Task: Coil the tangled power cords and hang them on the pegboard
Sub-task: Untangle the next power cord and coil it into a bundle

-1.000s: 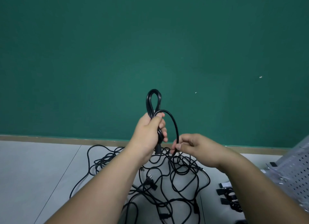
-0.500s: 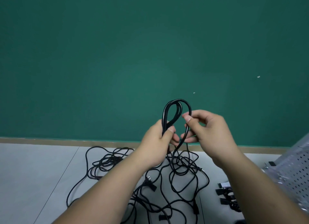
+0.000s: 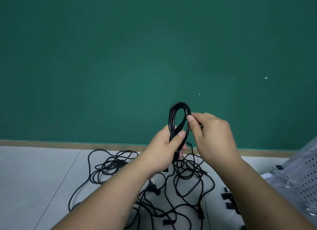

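The left hand (image 3: 164,149) is gripping the lower part of the black cord coil (image 3: 172,120), with the thumb pressing across its strands. At 3 o'clock from the coil, the right hand (image 3: 211,135) is pinching its right side between thumb and forefinger. At 6 o'clock below them, the tangled cords (image 3: 187,167) are lying on the grey floor (image 3: 39,178). The pegboard (image 3: 298,178) is showing at 4 o'clock. A green wall (image 3: 154,49) is rising behind.

Item: one person, arms only. Bare left hand (image 3: 163,151), bare right hand (image 3: 212,137); bare left forearm (image 3: 111,195), bare right forearm (image 3: 267,197), both running to the lower edge; thumbnails (image 3: 182,134) cut short, plain.
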Demonstrator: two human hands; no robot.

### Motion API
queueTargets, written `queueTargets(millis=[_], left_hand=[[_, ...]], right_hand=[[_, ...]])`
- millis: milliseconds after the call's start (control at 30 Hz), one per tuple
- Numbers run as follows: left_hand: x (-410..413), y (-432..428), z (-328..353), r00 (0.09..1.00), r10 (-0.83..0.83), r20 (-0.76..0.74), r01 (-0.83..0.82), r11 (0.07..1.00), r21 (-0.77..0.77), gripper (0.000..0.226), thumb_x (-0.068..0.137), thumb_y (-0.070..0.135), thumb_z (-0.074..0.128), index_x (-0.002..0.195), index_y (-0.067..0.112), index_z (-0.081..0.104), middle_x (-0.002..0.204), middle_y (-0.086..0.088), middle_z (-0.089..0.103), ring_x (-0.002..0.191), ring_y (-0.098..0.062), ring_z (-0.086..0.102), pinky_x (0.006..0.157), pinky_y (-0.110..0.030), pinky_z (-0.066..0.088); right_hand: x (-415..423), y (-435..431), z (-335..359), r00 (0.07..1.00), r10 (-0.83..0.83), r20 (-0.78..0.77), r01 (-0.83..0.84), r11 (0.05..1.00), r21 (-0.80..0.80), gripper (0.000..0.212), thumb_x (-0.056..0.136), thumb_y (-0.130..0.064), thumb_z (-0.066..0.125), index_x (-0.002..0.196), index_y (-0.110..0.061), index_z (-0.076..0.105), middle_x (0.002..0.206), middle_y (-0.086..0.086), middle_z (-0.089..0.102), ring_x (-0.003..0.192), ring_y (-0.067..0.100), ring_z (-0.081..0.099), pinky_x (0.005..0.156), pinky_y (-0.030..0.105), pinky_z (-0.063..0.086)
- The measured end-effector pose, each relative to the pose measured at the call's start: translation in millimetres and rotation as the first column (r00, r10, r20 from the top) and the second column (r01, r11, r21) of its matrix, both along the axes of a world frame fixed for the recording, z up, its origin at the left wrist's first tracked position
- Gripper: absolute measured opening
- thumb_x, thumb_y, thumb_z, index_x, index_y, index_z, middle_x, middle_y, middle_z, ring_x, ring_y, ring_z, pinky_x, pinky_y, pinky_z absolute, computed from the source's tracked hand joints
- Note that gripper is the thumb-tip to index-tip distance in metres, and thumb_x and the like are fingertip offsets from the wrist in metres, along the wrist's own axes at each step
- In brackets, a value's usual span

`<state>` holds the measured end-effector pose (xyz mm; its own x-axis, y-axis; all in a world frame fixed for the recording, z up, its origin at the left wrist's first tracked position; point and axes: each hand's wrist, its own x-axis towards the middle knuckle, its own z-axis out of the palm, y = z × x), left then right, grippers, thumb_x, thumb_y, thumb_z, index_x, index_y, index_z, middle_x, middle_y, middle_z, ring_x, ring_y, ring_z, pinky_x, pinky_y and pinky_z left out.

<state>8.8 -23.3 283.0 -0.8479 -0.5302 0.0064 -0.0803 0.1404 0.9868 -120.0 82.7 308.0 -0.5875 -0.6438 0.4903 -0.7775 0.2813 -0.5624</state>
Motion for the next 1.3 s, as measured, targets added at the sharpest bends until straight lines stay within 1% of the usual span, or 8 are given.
queueTargets(millis=[167, 333, 567, 633, 767, 900, 1100, 1300], left_hand=[[-2, -2, 0, 0.997, -0.078, 0.012, 0.079, 0.992, -0.102, 0.008, 0.108, 0.031, 0.059, 0.101, 0.028, 0.059, 0.078, 0.01, 0.06, 0.07, -0.014, 0.055, 0.069, -0.027, 0.047], [-2, -1, -3, 0.987, -0.108, 0.115, 0.124, 0.983, -0.137, 0.008, 0.11, 0.025, 0.055, 0.106, 0.018, 0.057, 0.073, 0.003, 0.066, 0.065, -0.011, 0.06, 0.066, -0.03, 0.046], [-4, 6, -2, 0.992, -0.098, 0.076, 0.093, 0.994, 0.062, 0.01, 0.111, 0.017, 0.052, 0.103, 0.014, 0.055, 0.069, 0.004, 0.053, 0.061, -0.018, 0.055, 0.063, -0.031, 0.051], [-3, 5, -3, 0.993, -0.092, 0.075, 0.087, 0.993, 0.075, 0.012, 0.111, 0.019, 0.054, 0.109, 0.008, 0.057, 0.069, 0.005, 0.054, 0.063, -0.018, 0.056, 0.065, -0.031, 0.049], [3, 1, -2, 0.993, -0.069, 0.092, 0.065, 0.997, 0.044, 0.019, 0.11, 0.02, 0.055, 0.12, 0.006, 0.064, 0.076, 0.002, 0.054, 0.067, -0.015, 0.06, 0.065, -0.024, 0.05], [6, -5, -4, 0.988, -0.083, 0.131, 0.082, 0.997, 0.015, 0.013, 0.11, 0.023, 0.055, 0.101, 0.017, 0.059, 0.075, 0.001, 0.053, 0.065, -0.016, 0.06, 0.067, -0.034, 0.051], [8, 1, -2, 0.97, -0.109, 0.218, 0.134, 0.985, -0.107, 0.012, 0.111, 0.025, 0.051, 0.104, 0.018, 0.057, 0.077, 0.005, 0.06, 0.07, -0.014, 0.069, 0.072, -0.036, 0.056], [3, -7, 10, 0.996, 0.067, -0.064, -0.058, 0.99, 0.129, 0.013, 0.112, 0.017, 0.05, 0.105, 0.013, 0.06, 0.069, 0.004, 0.052, 0.061, -0.015, 0.053, 0.06, -0.029, 0.047]], right_hand=[[-3, -1, -1, 0.968, 0.024, 0.25, -0.017, 0.999, -0.03, 0.035, 0.106, -0.049, 0.056, 0.085, -0.024, 0.069, 0.06, 0.001, 0.058, 0.055, 0.011, 0.048, 0.056, 0.029, 0.04], [-10, -2, -6, 0.906, 0.146, 0.396, -0.109, 0.987, -0.114, 0.021, 0.107, -0.028, 0.06, 0.124, -0.039, 0.061, 0.065, 0.003, 0.055, 0.064, 0.02, 0.057, 0.068, 0.037, 0.05], [-18, 2, -5, 0.991, 0.082, 0.103, -0.084, 0.996, 0.013, 0.036, 0.108, -0.033, 0.058, 0.14, -0.049, 0.058, 0.102, -0.012, 0.054, 0.081, 0.004, 0.056, 0.077, 0.024, 0.046], [-17, 0, -7, 0.984, 0.147, 0.103, -0.146, 0.989, -0.024, 0.043, 0.109, -0.024, 0.057, 0.146, -0.047, 0.058, 0.105, -0.015, 0.057, 0.082, 0.0, 0.056, 0.076, 0.012, 0.041], [-17, -4, -10, 0.973, 0.185, 0.139, -0.17, 0.979, -0.115, 0.04, 0.104, -0.013, 0.065, 0.135, -0.038, 0.07, 0.102, -0.015, 0.064, 0.065, 0.01, 0.064, 0.068, 0.024, 0.051], [-9, -7, -9, 0.97, 0.19, 0.154, -0.184, 0.982, -0.052, 0.034, 0.108, -0.028, 0.059, 0.139, -0.041, 0.066, 0.101, -0.014, 0.059, 0.07, 0.01, 0.064, 0.073, 0.015, 0.046], [-8, -10, -9, 0.817, 0.201, 0.541, -0.053, 0.96, -0.276, 0.012, 0.103, -0.036, 0.068, 0.099, -0.029, 0.077, 0.081, -0.004, 0.07, 0.047, 0.016, 0.055, 0.055, 0.029, 0.044], [-3, -14, -9, 0.606, 0.367, 0.705, -0.127, 0.92, -0.37, 0.036, 0.113, -0.04, 0.043, 0.145, -0.034, 0.059, 0.123, -0.003, 0.072, 0.086, 0.019, 0.073, 0.069, 0.035, 0.059]])
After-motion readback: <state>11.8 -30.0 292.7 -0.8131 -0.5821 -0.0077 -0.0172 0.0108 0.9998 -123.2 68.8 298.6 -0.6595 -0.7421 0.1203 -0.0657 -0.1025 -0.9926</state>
